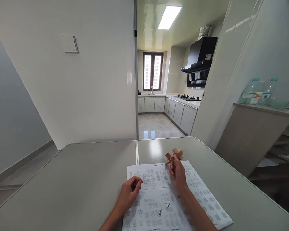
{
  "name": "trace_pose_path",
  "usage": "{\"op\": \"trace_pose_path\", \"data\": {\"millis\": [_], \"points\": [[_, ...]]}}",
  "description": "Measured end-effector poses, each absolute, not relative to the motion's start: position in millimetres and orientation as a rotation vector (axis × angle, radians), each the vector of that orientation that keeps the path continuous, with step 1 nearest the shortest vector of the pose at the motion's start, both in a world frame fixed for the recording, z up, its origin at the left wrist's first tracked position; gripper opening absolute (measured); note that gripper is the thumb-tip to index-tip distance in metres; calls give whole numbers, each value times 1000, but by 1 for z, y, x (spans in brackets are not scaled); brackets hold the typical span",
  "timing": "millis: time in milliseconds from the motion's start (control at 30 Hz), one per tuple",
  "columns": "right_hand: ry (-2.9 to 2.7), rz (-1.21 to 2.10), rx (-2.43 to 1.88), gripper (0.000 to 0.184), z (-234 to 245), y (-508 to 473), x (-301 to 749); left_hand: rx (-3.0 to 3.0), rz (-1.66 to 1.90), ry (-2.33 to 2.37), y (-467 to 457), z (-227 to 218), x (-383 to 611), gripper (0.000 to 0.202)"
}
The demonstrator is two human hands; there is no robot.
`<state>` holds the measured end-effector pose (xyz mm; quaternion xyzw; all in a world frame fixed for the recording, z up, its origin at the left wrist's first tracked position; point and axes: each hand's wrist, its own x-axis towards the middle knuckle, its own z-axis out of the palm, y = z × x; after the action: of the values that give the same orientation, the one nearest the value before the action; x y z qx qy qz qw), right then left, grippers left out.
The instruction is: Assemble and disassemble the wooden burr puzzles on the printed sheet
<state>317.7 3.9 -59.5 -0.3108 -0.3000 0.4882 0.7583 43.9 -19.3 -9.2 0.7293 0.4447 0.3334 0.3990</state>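
At the far edge of a printed sheet, my right hand (pixel 178 171) has its fingers closed on a wooden interlocking puzzle (pixel 177 153). Several of the puzzle's tan and reddish-brown bars stick out at angles past my fingertips; my fingers hide the rest. My left hand (pixel 130 192) rests over the left side of the printed sheets (pixel 149 208), fingers loosely curled towards the thumb, with nothing visible between them. Small rows of puzzle-like drawings and lines of print cover the white paper, which lies flat under both hands.
A grey-green table (pixel 86 186) with a seam spans the front. Beyond it, a doorway opens on a kitchen with white cabinets (pixel 178 110), a gas hob (pixel 186 97) and a range hood (pixel 199 61). Water bottles (pixel 251 91) stand on a shelf unit (pixel 255 128) at right.
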Motion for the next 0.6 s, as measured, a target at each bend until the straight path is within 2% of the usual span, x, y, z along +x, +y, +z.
{"op": "trace_pose_path", "data": {"millis": [133, 267, 467, 600], "points": [[-889, 941, -1029, 43, -48, -10, 277, 1846, 854, 1122, -21, -7, 45, 42], [-1255, 865, -1139, 47, -47, -21, 249, 1833, 877, 1120, -20, -8, 47, 44], [-1609, 644, -1201, 36, -45, -30, 242, 1788, 971, 1117, -20, -11, 48, 41], [-1702, 610, -1206, 27, -45, -34, 240, 1739, 1017, 1110, -20, -15, 48, 52]]}}
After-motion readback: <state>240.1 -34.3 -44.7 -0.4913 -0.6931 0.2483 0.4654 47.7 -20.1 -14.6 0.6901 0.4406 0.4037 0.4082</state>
